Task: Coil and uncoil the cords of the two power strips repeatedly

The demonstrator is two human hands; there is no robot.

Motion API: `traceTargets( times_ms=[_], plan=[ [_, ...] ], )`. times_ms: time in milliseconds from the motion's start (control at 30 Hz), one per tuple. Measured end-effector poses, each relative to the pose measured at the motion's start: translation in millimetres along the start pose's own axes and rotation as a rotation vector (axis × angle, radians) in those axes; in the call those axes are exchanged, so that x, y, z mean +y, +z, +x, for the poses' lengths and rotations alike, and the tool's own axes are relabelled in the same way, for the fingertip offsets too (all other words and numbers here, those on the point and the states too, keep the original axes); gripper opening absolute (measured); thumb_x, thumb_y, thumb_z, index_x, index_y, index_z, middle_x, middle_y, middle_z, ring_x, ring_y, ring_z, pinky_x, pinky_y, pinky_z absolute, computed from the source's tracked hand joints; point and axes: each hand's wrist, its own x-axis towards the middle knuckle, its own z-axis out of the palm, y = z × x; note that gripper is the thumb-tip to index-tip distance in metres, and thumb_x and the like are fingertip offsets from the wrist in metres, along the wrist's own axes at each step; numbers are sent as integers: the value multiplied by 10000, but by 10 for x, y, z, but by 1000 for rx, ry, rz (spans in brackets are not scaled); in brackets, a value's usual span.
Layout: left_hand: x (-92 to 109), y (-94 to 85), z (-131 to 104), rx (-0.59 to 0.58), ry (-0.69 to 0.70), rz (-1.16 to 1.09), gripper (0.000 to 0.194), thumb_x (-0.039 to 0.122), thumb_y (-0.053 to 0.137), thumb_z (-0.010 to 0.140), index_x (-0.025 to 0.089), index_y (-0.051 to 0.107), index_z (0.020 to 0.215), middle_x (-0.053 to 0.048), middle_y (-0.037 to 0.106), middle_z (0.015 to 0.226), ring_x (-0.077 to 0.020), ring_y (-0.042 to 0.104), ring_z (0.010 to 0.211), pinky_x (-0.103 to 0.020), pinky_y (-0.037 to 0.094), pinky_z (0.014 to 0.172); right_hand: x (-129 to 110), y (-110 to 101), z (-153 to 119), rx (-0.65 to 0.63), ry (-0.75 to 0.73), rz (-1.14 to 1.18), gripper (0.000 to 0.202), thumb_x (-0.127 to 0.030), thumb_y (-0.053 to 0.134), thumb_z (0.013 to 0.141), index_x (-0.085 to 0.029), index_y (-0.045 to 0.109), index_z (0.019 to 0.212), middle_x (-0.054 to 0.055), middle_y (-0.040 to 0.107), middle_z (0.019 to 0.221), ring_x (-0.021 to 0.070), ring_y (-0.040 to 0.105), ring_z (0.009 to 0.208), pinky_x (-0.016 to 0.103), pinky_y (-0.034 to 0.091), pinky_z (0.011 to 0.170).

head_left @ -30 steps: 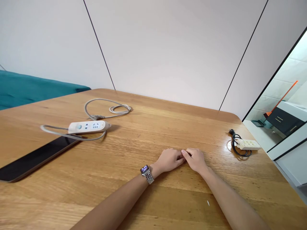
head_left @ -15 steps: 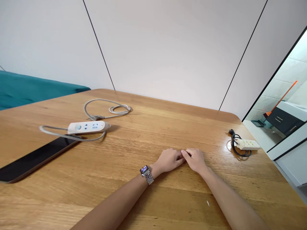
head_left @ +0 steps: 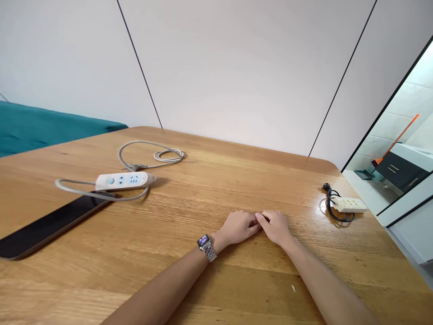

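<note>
My left hand (head_left: 239, 226) rests on the wooden table (head_left: 216, 176) with its fingers curled and pressed together; a watch (head_left: 207, 246) is on that wrist. My right hand (head_left: 274, 226) lies beside it, also curled, and its thumb and fingertips touch the fingers of the left. Nothing shows in either hand. To the left is a white power strip (head_left: 122, 180) with a looped grey cable (head_left: 145, 143), next to a long dark flat object (head_left: 50, 225). At the right edge lies a cream power strip (head_left: 351, 204) with a coiled black cable (head_left: 329, 207).
A white panelled wall (head_left: 237, 72) stands behind the table. Teal upholstery (head_left: 50, 128) is at the far left. Beyond the right edge, a doorway shows a dark cabinet (head_left: 401, 169) and an orange-handled broom (head_left: 399, 137). A small white mark (head_left: 293, 288) lies near my right forearm.
</note>
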Motion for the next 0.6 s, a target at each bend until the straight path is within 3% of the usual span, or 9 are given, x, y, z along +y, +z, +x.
traceTargets(
  times_ms=[600],
  plan=[
    [-10,10,3,2,15,5,302,361,443,881,219,692,790,-45,709,774,-176,625,665,-238,332,559,-1,-4,-3,-8,3,8,436,-385,431,938,-187,505,556,-12,569,582,108,457,559,233,264,547]
  ],
)
